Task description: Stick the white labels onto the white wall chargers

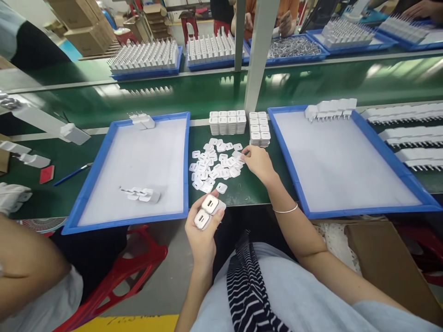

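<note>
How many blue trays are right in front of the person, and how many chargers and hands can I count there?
Blue trays in front: 2, left tray and right tray
Chargers held in the left hand: 2
Person's own hands: 2, with the right hand at the small white caps
Total: 6

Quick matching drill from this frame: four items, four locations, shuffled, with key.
Items:
1. Two white plastic charger bodies
2. Loose pile of small white square caps
3. Row of white plug adapters
4. Thin silver bangle

Places:
A. far edge of the right blue plastic tray
B. on the right wrist
C. held in the left hand
D. on the green table between the trays, under the right hand

Pairs: 1-C, 2-D, 3-A, 4-B
</note>
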Motion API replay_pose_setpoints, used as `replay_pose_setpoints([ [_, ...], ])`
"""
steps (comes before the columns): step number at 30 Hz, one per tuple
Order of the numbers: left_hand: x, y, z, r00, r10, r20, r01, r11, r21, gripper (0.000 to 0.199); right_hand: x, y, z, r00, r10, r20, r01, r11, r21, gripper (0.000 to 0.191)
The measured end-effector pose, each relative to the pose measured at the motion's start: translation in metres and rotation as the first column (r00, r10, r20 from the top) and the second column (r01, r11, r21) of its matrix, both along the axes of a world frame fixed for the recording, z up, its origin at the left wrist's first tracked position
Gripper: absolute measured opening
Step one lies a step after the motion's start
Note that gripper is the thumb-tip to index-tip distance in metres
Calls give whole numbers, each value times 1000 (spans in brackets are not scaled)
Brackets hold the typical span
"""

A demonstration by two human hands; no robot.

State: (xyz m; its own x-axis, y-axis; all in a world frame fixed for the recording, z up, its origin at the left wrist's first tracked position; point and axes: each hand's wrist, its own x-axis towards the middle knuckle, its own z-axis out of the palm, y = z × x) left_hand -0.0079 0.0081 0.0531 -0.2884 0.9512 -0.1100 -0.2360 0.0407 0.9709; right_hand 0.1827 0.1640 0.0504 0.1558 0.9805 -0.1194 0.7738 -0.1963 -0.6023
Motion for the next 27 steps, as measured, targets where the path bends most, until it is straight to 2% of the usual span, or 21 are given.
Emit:
replay_pose_setpoints([
  [4,0,1,-1,1000,-23,9,24,999,-35,47,1,4,-9,1000,16,-16,-16,1000,5,36],
  [9,-1,3,-4,999,-40,11,41,998,-41,47,-3,8,-9,996,26,-80,-27,999,-16,29],
  [14,3,11,-11,996,-19,85,25,998,-61,57,-5,4,-6,972,19,-234,-19,1000,4,25],
  [17,7,18,-15,982,-62,177,76,994,-74,51,-2,-10,-2,936,8,-353,20,997,76,20],
  [20,12,25,-16,950,-197,243,211,977,-35,46,3,-34,6,863,38,-504,35,990,134,13],
  [22,18,29,-14,914,-303,270,312,950,10,45,5,-55,11,801,74,-594,18,989,147,15],
  [25,28,32,-10,858,-428,283,435,899,39,44,5,-86,17,652,92,-752,39,987,154,20],
  [27,35,32,-8,850,-456,264,466,884,25,46,5,-103,20,576,83,-813,99,980,170,16],
])
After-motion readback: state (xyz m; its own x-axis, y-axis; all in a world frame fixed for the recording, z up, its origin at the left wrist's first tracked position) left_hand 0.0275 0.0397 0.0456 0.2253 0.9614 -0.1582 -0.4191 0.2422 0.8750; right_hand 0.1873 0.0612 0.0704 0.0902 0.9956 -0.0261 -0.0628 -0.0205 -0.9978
